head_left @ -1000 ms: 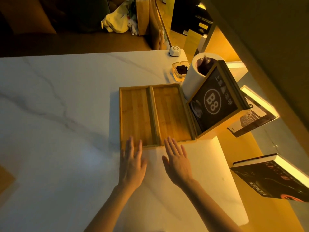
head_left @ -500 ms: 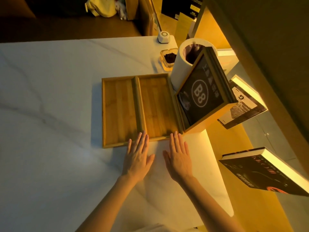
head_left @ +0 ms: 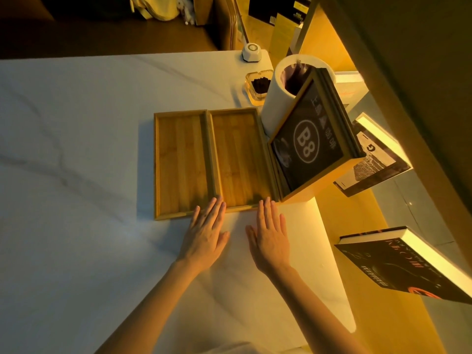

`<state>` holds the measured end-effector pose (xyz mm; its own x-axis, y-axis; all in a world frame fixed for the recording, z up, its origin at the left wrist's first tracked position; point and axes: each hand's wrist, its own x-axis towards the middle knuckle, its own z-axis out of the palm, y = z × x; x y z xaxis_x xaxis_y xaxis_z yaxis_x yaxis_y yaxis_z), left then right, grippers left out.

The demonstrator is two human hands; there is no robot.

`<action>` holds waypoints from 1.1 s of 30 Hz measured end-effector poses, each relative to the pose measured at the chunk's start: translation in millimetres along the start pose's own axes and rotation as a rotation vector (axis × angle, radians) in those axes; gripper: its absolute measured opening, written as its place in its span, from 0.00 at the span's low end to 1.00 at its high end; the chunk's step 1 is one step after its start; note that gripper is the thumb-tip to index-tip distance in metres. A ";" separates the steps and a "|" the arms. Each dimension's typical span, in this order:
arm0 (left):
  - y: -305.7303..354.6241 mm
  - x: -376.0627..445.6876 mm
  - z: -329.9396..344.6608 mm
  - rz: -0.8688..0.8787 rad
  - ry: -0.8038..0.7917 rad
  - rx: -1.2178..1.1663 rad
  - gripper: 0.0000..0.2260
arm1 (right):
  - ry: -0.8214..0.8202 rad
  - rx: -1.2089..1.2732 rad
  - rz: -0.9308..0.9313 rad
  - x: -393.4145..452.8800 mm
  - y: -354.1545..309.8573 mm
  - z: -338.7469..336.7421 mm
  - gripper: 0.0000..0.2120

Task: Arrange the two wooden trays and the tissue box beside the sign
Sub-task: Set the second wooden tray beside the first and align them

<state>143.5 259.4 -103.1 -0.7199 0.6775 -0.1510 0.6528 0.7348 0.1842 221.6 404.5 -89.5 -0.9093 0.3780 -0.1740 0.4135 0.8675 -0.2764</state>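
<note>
Two shallow wooden trays lie side by side on the white marble table point(head_left: 76, 175): the left tray point(head_left: 181, 162) and the right tray point(head_left: 240, 157), their long sides touching. The right tray sits against the black "B8" sign point(head_left: 306, 141), which stands tilted in a wooden frame. Behind the sign stands a white cylindrical tissue box point(head_left: 278, 98) with a dark opening. My left hand point(head_left: 205, 233) lies flat, fingertips on the near rims where the trays meet. My right hand point(head_left: 270, 236) lies flat too, fingertips at the right tray's near rim. Neither hand holds anything.
A glass ashtray point(head_left: 258, 85) with dark contents and a small white device point(head_left: 251, 52) sit behind the trays. The table's right edge runs just past the sign. Books point(head_left: 408, 267) rest on lit shelves at the right. A sofa stands beyond the table's far edge.
Both hands have slid forward so their fingertips meet the trays' near rims. The trays look more evenly lined up against the sign. The camera has shifted.
</note>
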 end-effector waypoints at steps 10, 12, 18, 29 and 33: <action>-1.7 1.0 0.6 0.012 0.006 -0.025 0.27 | 0.016 -0.014 0.003 2.5 -0.7 1.2 0.32; -1.1 0.5 0.1 0.010 0.004 -0.031 0.27 | 0.011 -0.012 -0.002 1.8 -0.4 1.3 0.33; -0.2 -0.6 -2.9 0.004 -0.001 -0.059 0.27 | -0.039 0.002 -0.003 2.6 -2.3 -4.1 0.29; -31.9 -5.8 -40.8 -0.198 0.380 -0.410 0.14 | 0.087 0.208 -0.197 26.9 -54.2 -36.9 0.14; -57.0 -9.1 -40.5 -0.514 0.400 -0.400 0.20 | -0.055 0.196 -0.250 34.9 -73.3 -35.8 0.21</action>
<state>103.3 209.9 -72.9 -0.9904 0.1333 0.0360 0.1318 0.8344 0.5352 157.9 365.6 -41.6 -0.9822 0.1381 -0.1271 0.1834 0.8507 -0.4927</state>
